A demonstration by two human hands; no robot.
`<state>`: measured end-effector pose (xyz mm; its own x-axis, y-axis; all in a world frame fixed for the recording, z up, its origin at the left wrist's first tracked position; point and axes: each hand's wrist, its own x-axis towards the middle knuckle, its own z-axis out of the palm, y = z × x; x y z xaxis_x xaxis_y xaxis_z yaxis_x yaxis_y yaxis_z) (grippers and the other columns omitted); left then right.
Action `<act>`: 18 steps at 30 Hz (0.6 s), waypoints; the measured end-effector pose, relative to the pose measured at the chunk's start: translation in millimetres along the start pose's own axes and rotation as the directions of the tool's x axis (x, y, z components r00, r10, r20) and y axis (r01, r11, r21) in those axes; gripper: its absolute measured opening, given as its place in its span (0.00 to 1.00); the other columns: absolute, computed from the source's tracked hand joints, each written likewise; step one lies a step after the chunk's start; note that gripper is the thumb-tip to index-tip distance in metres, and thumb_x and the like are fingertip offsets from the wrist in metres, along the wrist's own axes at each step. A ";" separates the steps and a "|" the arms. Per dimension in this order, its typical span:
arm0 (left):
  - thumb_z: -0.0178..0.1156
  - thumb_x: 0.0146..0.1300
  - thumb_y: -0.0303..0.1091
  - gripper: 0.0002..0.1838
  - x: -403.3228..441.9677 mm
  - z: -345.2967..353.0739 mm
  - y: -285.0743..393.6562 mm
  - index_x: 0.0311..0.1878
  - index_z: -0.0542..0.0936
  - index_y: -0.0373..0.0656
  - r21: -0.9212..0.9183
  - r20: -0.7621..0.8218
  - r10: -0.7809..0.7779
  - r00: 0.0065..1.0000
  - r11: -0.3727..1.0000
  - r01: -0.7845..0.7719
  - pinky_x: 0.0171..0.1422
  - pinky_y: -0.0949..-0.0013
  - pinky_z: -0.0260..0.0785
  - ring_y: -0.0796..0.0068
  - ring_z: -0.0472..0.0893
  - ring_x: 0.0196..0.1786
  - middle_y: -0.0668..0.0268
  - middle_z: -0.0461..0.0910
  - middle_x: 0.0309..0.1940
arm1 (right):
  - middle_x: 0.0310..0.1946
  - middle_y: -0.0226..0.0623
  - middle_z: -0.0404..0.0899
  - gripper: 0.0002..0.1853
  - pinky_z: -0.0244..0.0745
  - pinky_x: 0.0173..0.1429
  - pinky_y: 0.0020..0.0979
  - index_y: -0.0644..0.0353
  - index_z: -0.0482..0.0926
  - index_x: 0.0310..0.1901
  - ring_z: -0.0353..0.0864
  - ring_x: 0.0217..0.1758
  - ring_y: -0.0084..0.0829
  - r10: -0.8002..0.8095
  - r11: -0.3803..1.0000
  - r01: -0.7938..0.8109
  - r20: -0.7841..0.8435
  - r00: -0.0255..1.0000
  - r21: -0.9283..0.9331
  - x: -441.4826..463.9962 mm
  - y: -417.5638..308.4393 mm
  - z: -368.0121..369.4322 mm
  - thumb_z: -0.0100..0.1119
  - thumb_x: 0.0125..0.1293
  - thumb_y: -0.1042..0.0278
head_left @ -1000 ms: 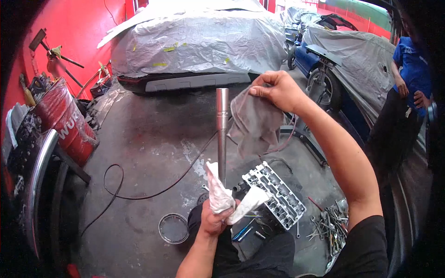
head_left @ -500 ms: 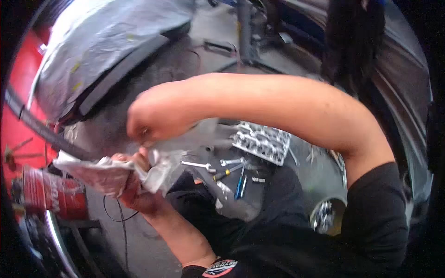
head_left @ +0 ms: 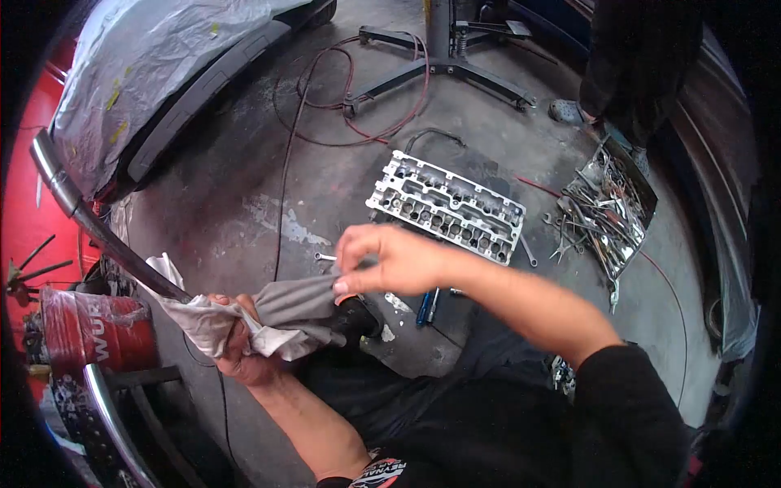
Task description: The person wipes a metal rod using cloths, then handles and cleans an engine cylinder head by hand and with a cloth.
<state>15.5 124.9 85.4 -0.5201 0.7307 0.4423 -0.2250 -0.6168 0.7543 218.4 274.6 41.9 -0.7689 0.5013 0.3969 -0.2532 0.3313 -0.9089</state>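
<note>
A grey-white rag (head_left: 285,305) is bunched in my left hand (head_left: 240,346), whose fingers are closed round it. One end of a dark tube (head_left: 122,244) with a metal sleeve runs into the bunched cloth; its far end points up and left. My right hand (head_left: 386,260) pinches the rag's other end between thumb and fingers, so the cloth stretches across between both hands. On the floor beyond lies a cylinder head (head_left: 447,207) with rows of round openings. My right forearm and hand partly cover the tools just below it.
A red bucket (head_left: 98,333) stands at left, beside a curved chrome bar (head_left: 114,423). Hand tools fill a tray (head_left: 643,195) at right, near another person's shoe (head_left: 565,111). A stand's splayed legs (head_left: 439,69) and a red hose (head_left: 407,122) occupy the floor ahead.
My right hand has swung from above the left hand to the right and now draws the rag out. The tube's visible end has risen slightly, and the view has shifted.
</note>
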 end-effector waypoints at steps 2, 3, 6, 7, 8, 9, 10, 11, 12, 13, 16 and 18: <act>0.61 0.48 0.19 0.27 -3.9 2.3 -1.3 0.55 0.71 0.35 0.052 -0.106 -0.086 0.991 0.994 0.091 0.37 0.71 0.60 0.73 0.67 0.31 0.64 0.75 0.47 | 0.32 0.38 0.81 0.15 0.72 0.46 0.29 0.62 0.78 0.33 0.78 0.39 0.26 -0.024 0.998 0.032 -0.131 0.991 0.058 -3.6 -9.7 19.8 0.66 0.63 0.57; 0.61 0.49 0.20 0.25 -6.2 4.6 -2.8 0.54 0.72 0.33 0.108 -0.166 -0.063 0.984 0.991 0.082 0.40 0.70 0.64 0.72 0.72 0.33 0.60 0.78 0.46 | 0.30 0.35 0.78 0.15 0.72 0.45 0.29 0.62 0.76 0.35 0.75 0.37 0.22 0.226 0.952 -0.211 -0.041 0.973 0.224 -4.6 -22.2 20.4 0.61 0.68 0.57; 0.62 0.50 0.22 0.23 -6.5 7.4 -5.3 0.52 0.75 0.31 0.307 -0.160 -0.082 0.984 0.943 0.128 0.44 0.70 0.69 0.71 0.78 0.37 0.55 0.81 0.45 | 0.29 0.32 0.76 0.16 0.72 0.44 0.30 0.62 0.75 0.34 0.72 0.36 0.21 0.355 0.875 -0.343 0.030 0.934 0.341 12.2 -40.9 13.5 0.56 0.71 0.55; 0.64 0.51 0.24 0.21 -7.7 1.6 -7.2 0.50 0.77 0.30 0.384 -0.166 -0.095 0.982 0.911 0.153 0.47 0.70 0.72 0.70 0.81 0.40 0.52 0.83 0.44 | 0.30 0.31 0.76 0.17 0.72 0.43 0.30 0.62 0.76 0.36 0.71 0.36 0.21 0.261 0.926 -0.230 -0.068 0.963 0.300 13.5 -32.9 13.9 0.54 0.72 0.54; 0.58 0.54 0.24 0.16 -9.3 11.5 -8.7 0.47 0.77 0.32 0.454 -0.277 -0.109 0.955 0.861 0.230 0.49 0.63 0.76 0.67 0.82 0.40 0.60 0.80 0.39 | 0.31 0.29 0.76 0.18 0.72 0.44 0.29 0.63 0.76 0.38 0.71 0.37 0.21 0.295 0.926 -0.251 -0.128 0.947 0.282 13.7 -39.8 4.4 0.54 0.73 0.53; 0.58 0.54 0.25 0.16 -16.4 11.7 -11.4 0.47 0.78 0.32 0.461 -0.248 -0.120 0.961 0.858 0.226 0.46 0.65 0.76 0.68 0.81 0.40 0.61 0.81 0.38 | 0.31 0.30 0.77 0.18 0.71 0.44 0.29 0.62 0.76 0.38 0.71 0.38 0.21 0.323 0.931 -0.272 -0.199 0.925 0.244 12.7 -33.3 -5.4 0.53 0.73 0.53; 0.59 0.54 0.27 0.16 -25.4 8.8 -14.1 0.47 0.78 0.33 0.469 -0.221 -0.121 0.968 0.857 0.215 0.44 0.67 0.76 0.70 0.81 0.39 0.62 0.81 0.38 | 0.31 0.30 0.77 0.18 0.71 0.45 0.29 0.62 0.76 0.38 0.72 0.38 0.21 0.339 0.934 -0.291 -0.264 0.903 0.205 13.4 -22.1 -16.6 0.53 0.73 0.52; 0.59 0.53 0.28 0.16 -36.7 12.9 -14.0 0.46 0.79 0.33 0.537 -0.235 -0.158 0.959 0.801 0.263 0.44 0.67 0.76 0.71 0.81 0.38 0.63 0.81 0.36 | 0.31 0.29 0.76 0.18 0.71 0.45 0.28 0.62 0.76 0.38 0.71 0.38 0.20 0.318 0.948 -0.301 -0.303 0.898 0.101 12.8 -14.0 -32.4 0.53 0.73 0.52; 0.60 0.51 0.29 0.17 -51.5 18.2 -14.5 0.45 0.80 0.33 0.598 -0.254 -0.195 0.947 0.738 0.312 0.43 0.68 0.75 0.72 0.81 0.36 0.65 0.82 0.35 | 0.31 0.28 0.75 0.18 0.70 0.45 0.27 0.62 0.76 0.38 0.70 0.38 0.20 0.291 0.950 -0.311 -0.343 0.893 -0.004 12.4 -8.2 -51.7 0.53 0.73 0.51; 0.60 0.50 0.28 0.16 -71.5 20.2 -14.6 0.44 0.81 0.34 0.629 -0.288 -0.271 0.918 0.670 0.395 0.43 0.68 0.75 0.73 0.81 0.36 0.66 0.82 0.34 | 0.30 0.26 0.73 0.18 0.69 0.43 0.26 0.61 0.75 0.37 0.68 0.37 0.19 0.312 0.944 -0.330 -0.279 0.908 -0.017 14.0 -5.3 -74.7 0.53 0.73 0.51; 0.64 0.47 0.26 0.15 -136.5 33.3 -14.2 0.42 0.84 0.34 0.572 -0.365 -0.507 0.781 0.540 0.617 0.47 0.71 0.73 0.76 0.81 0.39 0.66 0.84 0.36 | 0.26 0.21 0.66 0.19 0.65 0.37 0.26 0.59 0.72 0.33 0.62 0.32 0.17 0.297 0.943 -0.318 -0.184 0.937 -0.095 28.2 -14.3 -128.7 0.52 0.74 0.51; 0.63 0.45 0.17 0.16 -169.6 46.3 -21.0 0.41 0.84 0.35 0.357 -0.341 -0.634 0.694 0.595 0.720 0.43 0.70 0.73 0.77 0.81 0.35 0.67 0.84 0.35 | 0.23 0.20 0.63 0.18 0.63 0.33 0.27 0.59 0.71 0.32 0.61 0.29 0.17 0.362 0.886 -0.382 -0.123 0.924 -0.262 40.6 -51.5 -145.9 0.52 0.74 0.52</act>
<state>146.6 27.5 16.9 -0.4993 0.7981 -0.3372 -0.2142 0.2633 0.9406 285.9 394.6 123.5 -0.7297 0.6816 0.0538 0.2231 0.3118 -0.9236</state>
